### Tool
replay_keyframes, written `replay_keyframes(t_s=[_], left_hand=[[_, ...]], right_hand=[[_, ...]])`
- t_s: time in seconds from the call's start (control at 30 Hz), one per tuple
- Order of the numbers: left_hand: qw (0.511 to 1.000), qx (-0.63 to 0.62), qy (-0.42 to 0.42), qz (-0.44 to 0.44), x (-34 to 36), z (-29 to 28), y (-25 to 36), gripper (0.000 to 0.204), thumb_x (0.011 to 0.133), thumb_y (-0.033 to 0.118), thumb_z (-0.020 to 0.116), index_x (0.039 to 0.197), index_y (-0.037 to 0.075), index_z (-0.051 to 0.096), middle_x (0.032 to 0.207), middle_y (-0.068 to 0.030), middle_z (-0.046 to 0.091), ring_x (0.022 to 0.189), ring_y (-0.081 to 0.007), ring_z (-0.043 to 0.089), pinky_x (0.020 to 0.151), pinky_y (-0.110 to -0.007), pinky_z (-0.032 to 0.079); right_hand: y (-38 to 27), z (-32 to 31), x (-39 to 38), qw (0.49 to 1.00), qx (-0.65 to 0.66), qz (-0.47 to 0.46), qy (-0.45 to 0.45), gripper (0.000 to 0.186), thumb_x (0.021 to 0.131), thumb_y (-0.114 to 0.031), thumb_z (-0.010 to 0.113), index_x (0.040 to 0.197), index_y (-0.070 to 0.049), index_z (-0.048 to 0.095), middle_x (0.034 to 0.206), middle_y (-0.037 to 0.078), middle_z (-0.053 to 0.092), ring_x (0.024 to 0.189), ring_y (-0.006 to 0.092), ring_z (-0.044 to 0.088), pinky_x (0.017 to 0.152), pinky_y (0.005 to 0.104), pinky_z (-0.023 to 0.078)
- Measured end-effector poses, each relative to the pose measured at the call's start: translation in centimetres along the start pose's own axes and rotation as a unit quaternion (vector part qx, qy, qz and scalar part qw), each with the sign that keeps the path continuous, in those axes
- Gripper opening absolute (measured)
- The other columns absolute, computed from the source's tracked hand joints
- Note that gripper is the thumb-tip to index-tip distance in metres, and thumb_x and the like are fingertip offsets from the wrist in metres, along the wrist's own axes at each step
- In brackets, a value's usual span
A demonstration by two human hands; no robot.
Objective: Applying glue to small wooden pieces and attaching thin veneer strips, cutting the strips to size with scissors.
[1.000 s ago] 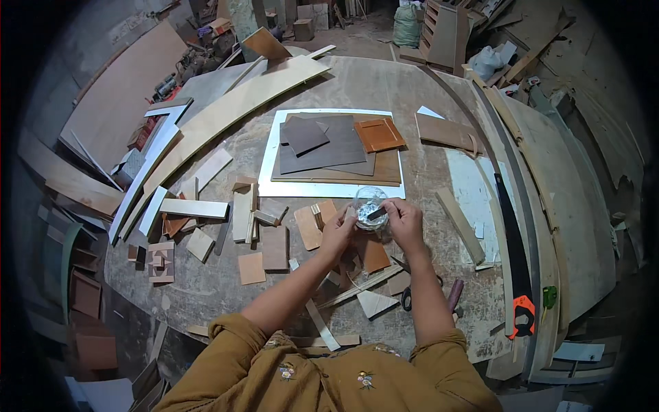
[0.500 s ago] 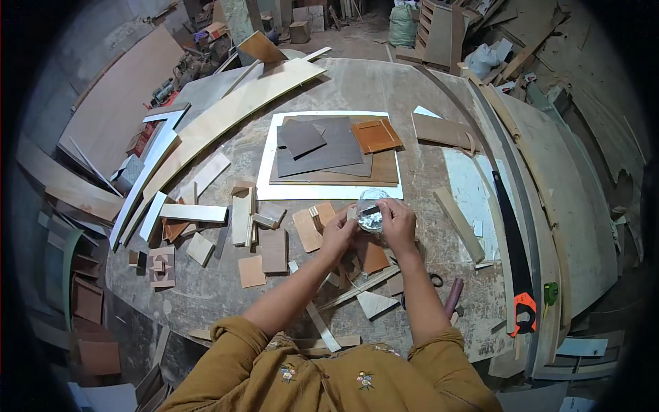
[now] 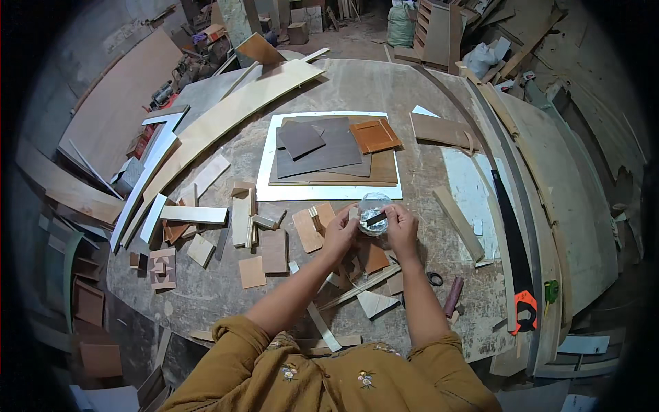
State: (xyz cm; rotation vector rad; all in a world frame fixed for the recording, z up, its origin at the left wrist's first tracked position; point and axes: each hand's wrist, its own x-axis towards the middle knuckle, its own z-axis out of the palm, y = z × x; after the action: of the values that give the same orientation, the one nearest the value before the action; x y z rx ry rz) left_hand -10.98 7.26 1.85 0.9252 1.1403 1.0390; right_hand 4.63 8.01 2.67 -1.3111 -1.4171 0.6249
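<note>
Cluttered workshop space surrounds a broad, worn wooden worktable (image 3: 377, 82). Just off the near edge of a white rectangular panel (image 3: 329, 193), toward its right corner, a round clear jar with silvery-white contents (image 3: 375, 200) sits between both hands; whether it touches the tabletop is hidden. The right hand (image 3: 403, 228) pinches a narrow dark flat strip (image 3: 376, 218), its material unclear. Half a second ago that strip was nearly level; now it tilts down leftward, lower across the jar. The left hand (image 3: 338, 235) seems closed on a small pale block (image 3: 353, 213).
</note>
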Motion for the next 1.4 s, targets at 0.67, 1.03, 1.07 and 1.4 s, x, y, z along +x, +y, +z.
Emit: replay_keyframes(t_s=[0.67,1.03,1.07,1.4], left_hand=[[1.0,-0.015,-0.023,0.002,0.2,0.4,-0.3,0.037,0.087,0.016,0.049,0.123,0.01,0.051,0.067,0.0033,0.048,0.052,-0.005,0.041,0.047,-0.02,0.038],[0.991,-0.084,-0.007,-0.101,-2.7,0.0,2.7,0.022,0.088,0.028,0.039,0.083,0.008,0.045,0.065,-0.0036,0.047,0.052,-0.0158,0.048,0.054,-0.034,0.05],[0.985,-0.133,-0.002,-0.108,-3.2,0.0,3.3,0.021,0.087,0.027,0.039,0.084,0.007,0.047,0.066,-0.0037,0.049,0.052,-0.0162,0.049,0.056,-0.035,0.051],[0.971,-0.198,-0.09,-0.102,-9.8,-1.0,10.2,0.02,0.09,0.024,0.045,0.091,0.005,0.049,0.077,-0.0036,0.053,0.067,-0.0161,0.056,0.069,-0.032,0.051]], right_hand=[[2.5,-0.3,-0.8,0.879,0.375,0.26,0.138,0.021,0.093,-0.022,0.048,0.081,-0.007,0.058,0.058,-0.008,0.035,0.047,0.0015,0.034,0.043,0.0182,0.035],[-4.1,-4.4,-1.8,0.844,0.487,0.221,0.038,0.022,0.092,-0.024,0.051,0.098,-0.004,0.059,0.074,0.005,0.059,0.058,0.0107,0.055,0.055,0.0242,0.049],[-5.2,-4.9,-2.1,0.851,0.483,0.207,0.02,0.024,0.092,-0.023,0.05,0.099,-0.002,0.06,0.075,0.007,0.061,0.061,0.0122,0.058,0.057,0.026,0.051],[-9.7,-7.1,-4.8,0.892,0.43,0.132,-0.05,0.012,0.08,-0.002,0.058,0.09,0.002,0.064,0.083,0.009,0.065,0.067,0.0142,0.063,0.066,0.0267,0.054]])
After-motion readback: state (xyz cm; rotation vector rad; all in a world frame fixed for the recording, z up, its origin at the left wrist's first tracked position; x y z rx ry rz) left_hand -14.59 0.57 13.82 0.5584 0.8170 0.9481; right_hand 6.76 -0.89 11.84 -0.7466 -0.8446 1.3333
